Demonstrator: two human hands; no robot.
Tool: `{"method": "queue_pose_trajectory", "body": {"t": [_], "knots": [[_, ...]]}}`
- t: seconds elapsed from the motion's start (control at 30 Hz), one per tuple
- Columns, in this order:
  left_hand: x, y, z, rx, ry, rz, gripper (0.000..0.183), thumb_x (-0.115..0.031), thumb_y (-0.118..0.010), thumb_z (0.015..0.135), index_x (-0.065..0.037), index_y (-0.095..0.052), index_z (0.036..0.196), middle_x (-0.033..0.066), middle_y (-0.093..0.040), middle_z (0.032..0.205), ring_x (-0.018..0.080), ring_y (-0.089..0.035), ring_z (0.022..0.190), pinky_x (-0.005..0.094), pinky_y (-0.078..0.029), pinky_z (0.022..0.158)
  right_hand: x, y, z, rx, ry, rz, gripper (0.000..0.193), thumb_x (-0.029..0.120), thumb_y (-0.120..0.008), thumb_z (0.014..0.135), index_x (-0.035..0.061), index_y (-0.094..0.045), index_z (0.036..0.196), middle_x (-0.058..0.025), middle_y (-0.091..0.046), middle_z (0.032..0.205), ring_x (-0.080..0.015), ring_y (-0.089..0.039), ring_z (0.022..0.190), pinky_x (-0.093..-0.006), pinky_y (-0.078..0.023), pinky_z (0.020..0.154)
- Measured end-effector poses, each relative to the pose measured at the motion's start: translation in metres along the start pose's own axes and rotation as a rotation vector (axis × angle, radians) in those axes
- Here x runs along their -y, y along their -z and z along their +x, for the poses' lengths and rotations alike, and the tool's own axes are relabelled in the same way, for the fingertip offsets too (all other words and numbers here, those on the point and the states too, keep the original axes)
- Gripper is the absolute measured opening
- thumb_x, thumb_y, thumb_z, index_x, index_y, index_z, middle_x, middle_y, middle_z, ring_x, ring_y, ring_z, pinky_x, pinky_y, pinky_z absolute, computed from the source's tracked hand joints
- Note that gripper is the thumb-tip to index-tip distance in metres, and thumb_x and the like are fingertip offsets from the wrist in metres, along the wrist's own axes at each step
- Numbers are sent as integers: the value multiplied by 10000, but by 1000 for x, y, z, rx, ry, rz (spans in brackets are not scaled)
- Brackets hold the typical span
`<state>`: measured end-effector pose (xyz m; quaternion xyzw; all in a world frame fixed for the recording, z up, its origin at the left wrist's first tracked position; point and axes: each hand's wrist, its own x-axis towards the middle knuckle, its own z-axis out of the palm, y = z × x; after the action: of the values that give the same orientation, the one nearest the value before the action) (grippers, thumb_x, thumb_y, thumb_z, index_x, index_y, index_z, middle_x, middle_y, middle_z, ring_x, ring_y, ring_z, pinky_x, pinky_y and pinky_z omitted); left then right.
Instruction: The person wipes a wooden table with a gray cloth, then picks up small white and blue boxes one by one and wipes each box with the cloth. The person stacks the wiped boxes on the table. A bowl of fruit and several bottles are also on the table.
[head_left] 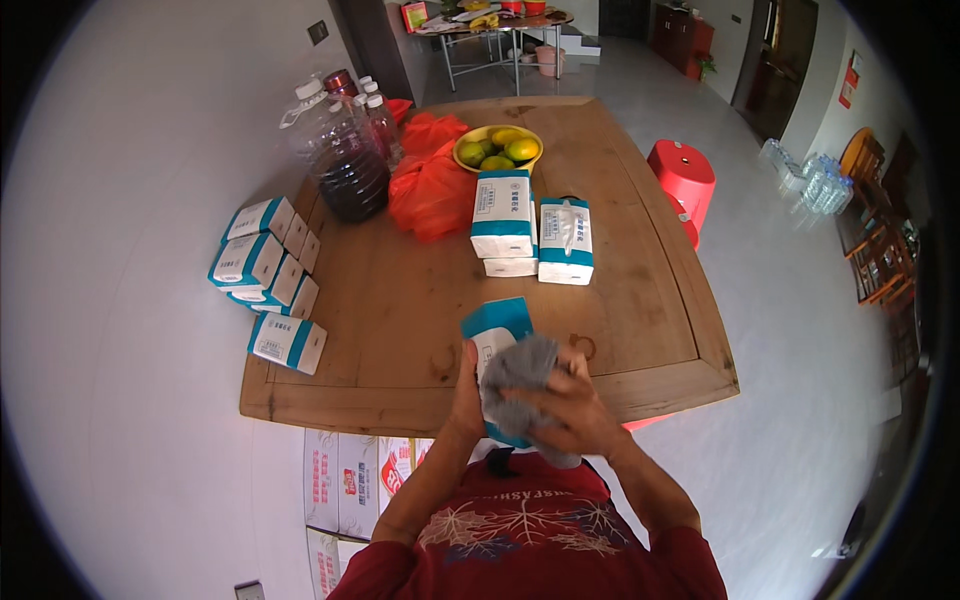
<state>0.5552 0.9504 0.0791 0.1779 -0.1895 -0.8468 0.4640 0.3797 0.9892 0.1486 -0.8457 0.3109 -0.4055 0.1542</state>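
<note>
Wooden counter stretching away across a grey-floored room, a red stool tucked by its right side and partly cut off by the edge! Far left, a big bottle of dark liquid crowds a red plastic bag, whose contents are hidden; beside that, a yellow bowl of green and yellow fruit. White-and-teal packs pile up at the left edge, and more packs sit mid-counter. Now to the near edge: the left hand grips the held pack along its left side, most fingers out of sight behind it. On the pack's right, the right hand is curled round a grey cloth, pressed over the pack's front. Cloth and fingers hide the pack's middle and right; its teal far end pokes out beyond both hands, tilted above the counter.
</note>
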Motion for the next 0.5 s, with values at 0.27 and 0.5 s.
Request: {"method": "queue_pose_trajectory", "body": {"t": [0.27,0.5], "knots": [[15,-13,-4,-105,-94,242,602,-578,-296,940,-110,-457,1283,98,-580,1183,218,-591,1042,359,-500,885,-6,3,10,-89,-57,-15,445,199,-652,733,138,-622,1172,-93,-552,1242,-303,-445,1116,-392,-339,946],[8,-24,-9,-96,8,120,626,-597,-287,933,-112,-435,1301,90,-573,1171,216,-589,1018,340,-505,853,-1,-10,17,-374,-714,751,290,177,-469,948,-1,-535,1167,-124,-514,1154,-170,-487,1055,-311,-391,908]]}}
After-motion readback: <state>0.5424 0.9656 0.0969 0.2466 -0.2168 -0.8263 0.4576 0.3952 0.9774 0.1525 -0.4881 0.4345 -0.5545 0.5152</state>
